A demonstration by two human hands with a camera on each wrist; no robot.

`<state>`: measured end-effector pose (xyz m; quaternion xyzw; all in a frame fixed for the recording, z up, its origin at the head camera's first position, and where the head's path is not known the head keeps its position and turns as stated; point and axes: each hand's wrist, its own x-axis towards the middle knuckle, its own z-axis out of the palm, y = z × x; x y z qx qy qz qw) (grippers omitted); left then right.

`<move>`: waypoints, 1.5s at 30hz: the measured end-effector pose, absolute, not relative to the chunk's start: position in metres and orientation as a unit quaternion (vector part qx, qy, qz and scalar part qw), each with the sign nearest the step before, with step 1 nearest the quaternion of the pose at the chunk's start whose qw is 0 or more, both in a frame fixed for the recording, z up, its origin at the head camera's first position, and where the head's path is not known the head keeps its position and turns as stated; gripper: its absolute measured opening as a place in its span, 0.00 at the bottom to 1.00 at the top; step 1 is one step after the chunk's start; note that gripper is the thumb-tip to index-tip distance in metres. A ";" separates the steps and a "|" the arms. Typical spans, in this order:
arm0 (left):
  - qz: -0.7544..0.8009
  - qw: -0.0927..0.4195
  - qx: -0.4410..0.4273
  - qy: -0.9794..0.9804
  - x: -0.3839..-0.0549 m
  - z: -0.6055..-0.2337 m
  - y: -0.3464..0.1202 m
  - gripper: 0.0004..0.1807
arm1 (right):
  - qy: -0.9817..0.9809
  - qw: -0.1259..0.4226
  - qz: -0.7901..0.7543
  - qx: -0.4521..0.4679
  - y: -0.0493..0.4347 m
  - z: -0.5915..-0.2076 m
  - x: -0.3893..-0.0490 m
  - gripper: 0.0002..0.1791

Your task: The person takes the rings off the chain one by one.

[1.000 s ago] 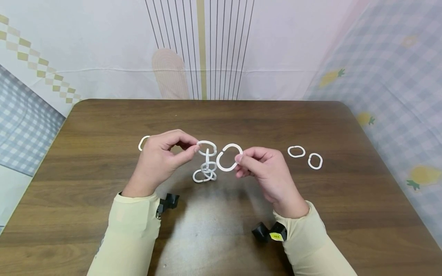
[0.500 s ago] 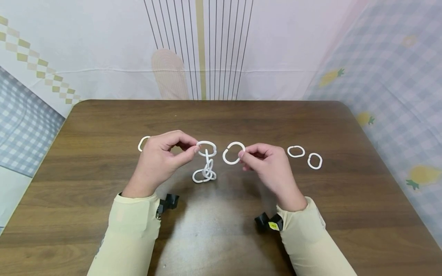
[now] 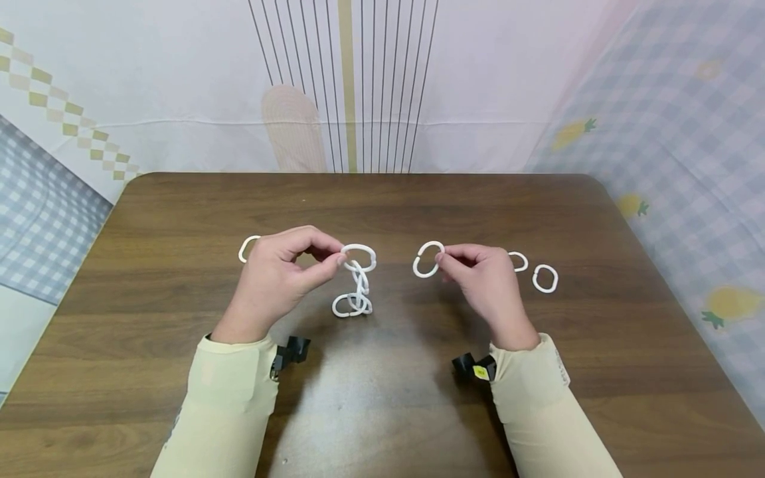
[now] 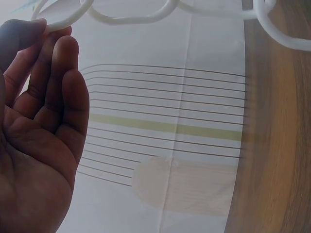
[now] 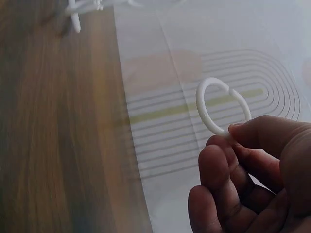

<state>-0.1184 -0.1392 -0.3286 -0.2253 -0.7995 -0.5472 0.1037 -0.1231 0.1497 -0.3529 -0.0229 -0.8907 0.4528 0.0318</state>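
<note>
My left hand [image 3: 281, 275] pinches the top link of a chain of white plastic rings [image 3: 361, 275] between thumb and forefinger. The chain hangs down, its lowest links bunched close over the tabletop. In the left wrist view the linked rings [image 4: 136, 20] cross the top edge. To the right, my right hand [image 3: 487, 279] pinches a single white ring [image 3: 416, 269] by its right side, apart from the chain. A small gap in that loose ring [image 5: 200, 104] shows in the right wrist view.
On the brown wooden table [image 3: 370, 411], a white ring [image 3: 242, 249] lies partly hidden behind the left hand. Two more lie at the right: one ring [image 3: 524, 265] partly covered by the right hand, another ring [image 3: 556, 279] beside it. A patterned cloth [image 3: 478, 79] hangs behind the table.
My right hand has moved right and slightly away with its ring, which has drawn apart from the chain and turned. The left hand stays in place; the hanging links have swung a little.
</note>
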 end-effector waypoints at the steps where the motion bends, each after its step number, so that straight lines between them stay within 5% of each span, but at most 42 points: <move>1: -0.546 0.103 -0.226 -0.800 -0.118 -0.328 -0.139 0.05 | -0.892 0.033 0.449 -0.025 0.151 -0.354 -0.124 0.10; 21: -0.546 0.103 -0.236 -0.797 -0.116 -0.327 -0.138 0.06 | -0.942 0.109 0.315 -0.044 0.176 -0.359 -0.131 0.11; 45: -0.545 0.099 -0.236 -0.798 -0.118 -0.329 -0.138 0.04 | -0.953 0.029 0.270 -0.137 0.218 -0.381 -0.141 0.14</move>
